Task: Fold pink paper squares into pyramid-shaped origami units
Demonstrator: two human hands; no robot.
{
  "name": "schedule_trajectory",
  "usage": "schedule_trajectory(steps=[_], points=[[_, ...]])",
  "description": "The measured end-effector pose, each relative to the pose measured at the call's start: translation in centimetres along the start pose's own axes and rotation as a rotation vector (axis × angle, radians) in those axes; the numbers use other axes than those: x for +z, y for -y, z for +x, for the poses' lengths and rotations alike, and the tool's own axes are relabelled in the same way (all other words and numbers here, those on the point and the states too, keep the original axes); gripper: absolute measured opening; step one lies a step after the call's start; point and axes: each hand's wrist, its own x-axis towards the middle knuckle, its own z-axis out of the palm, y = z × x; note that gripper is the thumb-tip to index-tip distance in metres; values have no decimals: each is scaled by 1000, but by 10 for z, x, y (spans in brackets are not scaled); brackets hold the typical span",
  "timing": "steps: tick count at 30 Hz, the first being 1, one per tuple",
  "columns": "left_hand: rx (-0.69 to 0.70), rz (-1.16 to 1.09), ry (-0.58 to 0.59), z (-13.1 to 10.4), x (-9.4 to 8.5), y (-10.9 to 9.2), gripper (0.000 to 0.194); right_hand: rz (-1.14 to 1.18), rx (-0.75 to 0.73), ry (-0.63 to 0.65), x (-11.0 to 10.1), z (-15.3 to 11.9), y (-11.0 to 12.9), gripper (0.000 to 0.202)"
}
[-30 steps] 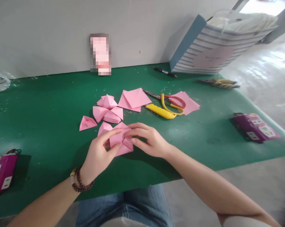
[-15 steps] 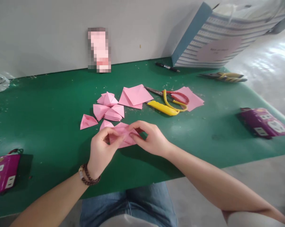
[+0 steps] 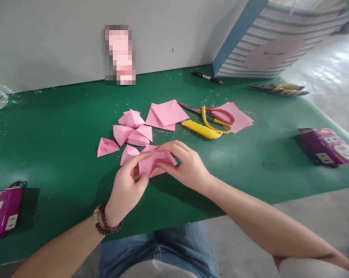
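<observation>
My left hand (image 3: 128,184) pinches the left edge of the paper (image 3: 148,166), and my right hand (image 3: 188,164) pinches its right part. It is near the table's (image 3: 76,200) near edge, long axis left to right, one corner pointing right.

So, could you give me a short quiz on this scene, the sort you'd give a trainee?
1. Multiple choice: what are the left hand and the right hand both holding?
A) the black pen
B) a piece of pink paper
C) the scissors

2. True or false: a beaded bracelet is worn on the left wrist.

3. Fill in the blank: on the green table, in front of the striped bag, lies a pair of ____ with yellow and dark grips.

Key: 1 B; 2 true; 3 pliers.
</observation>
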Motion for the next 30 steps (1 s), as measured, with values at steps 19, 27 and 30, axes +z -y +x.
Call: schedule_trajectory(steps=[19,27,30], points=[[-125,-221,-41,0,5,7,34,229,94,-53,8,-9,-1,53],[-159,-301,-25,0,2,4,36,146,5,155,-4,-3,0,46],[-172,-305,-7,-2,2,4,40,142,-44,183,-5,-3,0,46]])
